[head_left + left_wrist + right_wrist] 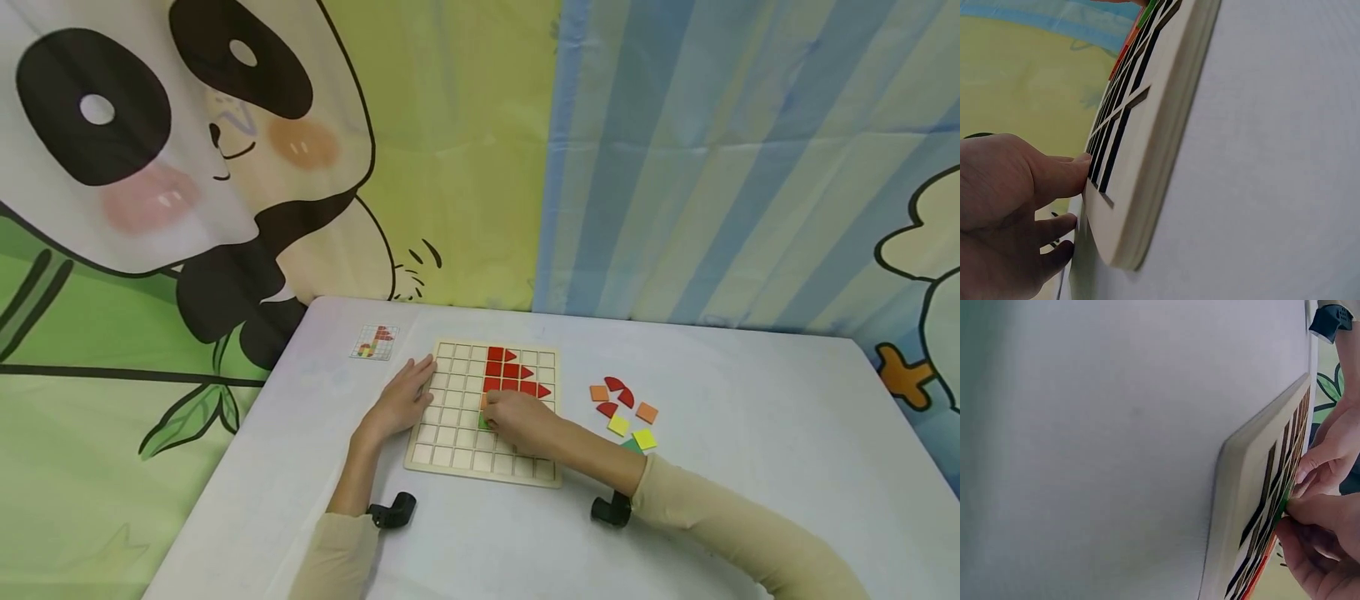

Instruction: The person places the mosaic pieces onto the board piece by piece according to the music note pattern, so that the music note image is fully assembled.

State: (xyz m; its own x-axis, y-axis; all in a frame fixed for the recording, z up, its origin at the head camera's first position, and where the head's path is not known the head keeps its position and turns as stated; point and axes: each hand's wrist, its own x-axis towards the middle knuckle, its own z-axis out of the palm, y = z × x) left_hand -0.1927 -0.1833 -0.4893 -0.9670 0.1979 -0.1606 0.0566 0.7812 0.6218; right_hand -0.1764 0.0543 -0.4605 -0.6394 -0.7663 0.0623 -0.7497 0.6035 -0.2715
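Note:
A square wooden grid board [442, 456] lies on the table with red square and pointed pieces [511, 369] set in its upper cells. My left hand [402, 398] rests along the board's left edge, fingers fairly straight and the thumb on the rim. Over the middle of the board, my right hand [521, 421] has its thumb and fingertips together at a green piece [1282, 501], pinching it close to the grid. An orange piece [484, 402] shows just above it, partly covered by the hand.
Right of the board lie loose pieces: red curved ones [626, 398], orange squares [647, 412], yellow squares [644, 438] and a green one [632, 446] partly behind the forearm. A small pattern card [374, 342] lies at the back left of the white table [750, 433].

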